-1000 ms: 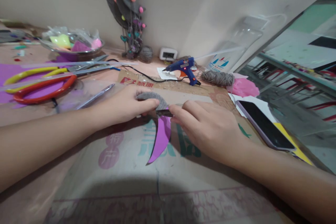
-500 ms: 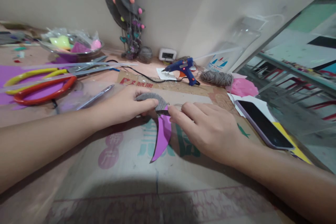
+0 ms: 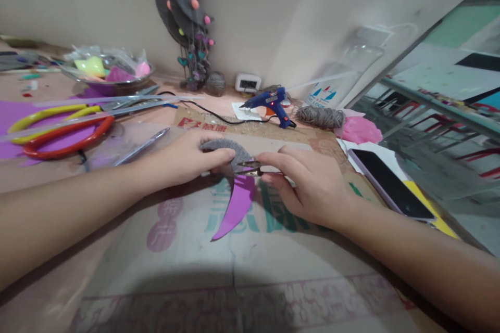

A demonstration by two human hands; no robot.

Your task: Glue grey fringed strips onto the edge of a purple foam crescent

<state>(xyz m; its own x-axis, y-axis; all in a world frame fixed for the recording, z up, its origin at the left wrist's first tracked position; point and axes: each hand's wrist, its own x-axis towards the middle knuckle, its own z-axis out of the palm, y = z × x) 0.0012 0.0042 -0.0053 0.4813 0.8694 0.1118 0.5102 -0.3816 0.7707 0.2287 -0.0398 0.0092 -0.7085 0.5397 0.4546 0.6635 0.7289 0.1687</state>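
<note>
Currently grips crescent (image 3: 237, 203) in left hand (image 3: 191, 156) and dark tool (image 3: 249, 165) in right hand (image 3: 312, 182) at crescent's middle, with glue gun (image 3: 271, 101) beyond crescent.

Rough grey yarn (image 3: 229, 143) on a smooth, matt purple crescent (image 3: 236, 204), matt cardboard (image 3: 316, 265) beneath.

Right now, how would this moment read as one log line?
left hand: holding purple-gray crescent | right hand: holding dark clip-like piece at crescent | beyond: glue gun
</note>
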